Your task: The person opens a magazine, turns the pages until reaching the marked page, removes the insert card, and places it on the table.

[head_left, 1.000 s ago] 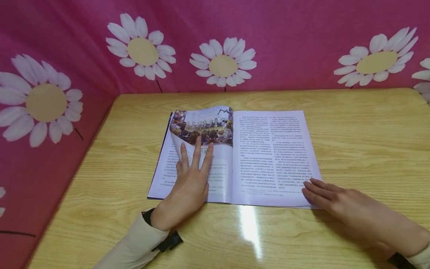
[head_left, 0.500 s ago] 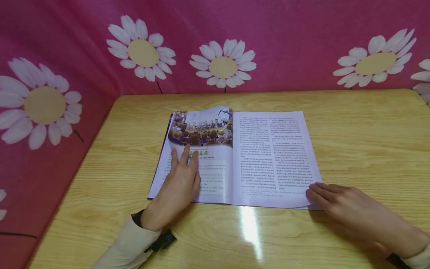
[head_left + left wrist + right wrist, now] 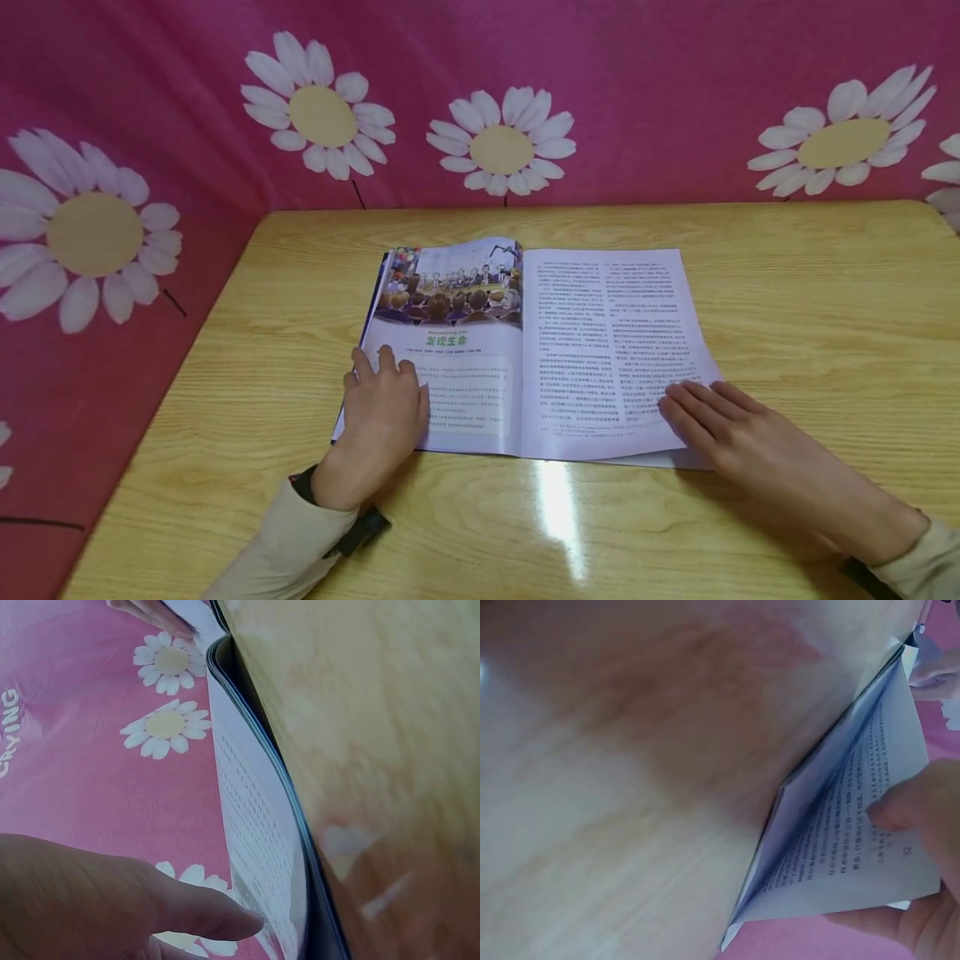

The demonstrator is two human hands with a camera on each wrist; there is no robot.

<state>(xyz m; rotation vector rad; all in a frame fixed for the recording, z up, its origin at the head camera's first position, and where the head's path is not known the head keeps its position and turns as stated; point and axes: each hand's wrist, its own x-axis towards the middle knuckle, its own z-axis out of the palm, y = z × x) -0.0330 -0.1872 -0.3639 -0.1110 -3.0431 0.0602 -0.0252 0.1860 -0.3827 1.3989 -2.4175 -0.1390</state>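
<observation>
An open magazine point(image 3: 472, 392) lies on the table. Its left page carries a picture point(image 3: 450, 287) of a seated audience, with a green heading beneath. On the lower left of that page rests my left hand point(image 3: 378, 425), fingers slightly bent; the left wrist view shows its thumb point(image 3: 210, 911) beside the paper. My right hand point(image 3: 780, 458) pinches the right page point(image 3: 577, 350) by its lower right corner, which is raised off the sheets below. In the right wrist view, the thumb point(image 3: 900, 810) lies against the page's printed underside and the fingers are on the other side.
A wooden table point(image 3: 247, 333) with a glossy glare patch point(image 3: 558, 517) near the front bears the magazine. Pink cloth point(image 3: 637, 92) printed with white daisies hangs behind it and along the left. Black straps point(image 3: 360, 533) circle the wrists.
My left hand has slid left and down, uncovering the picture and heading, and the left page's curled edge now lies flatter. My right hand has lifted the right page's corner.
</observation>
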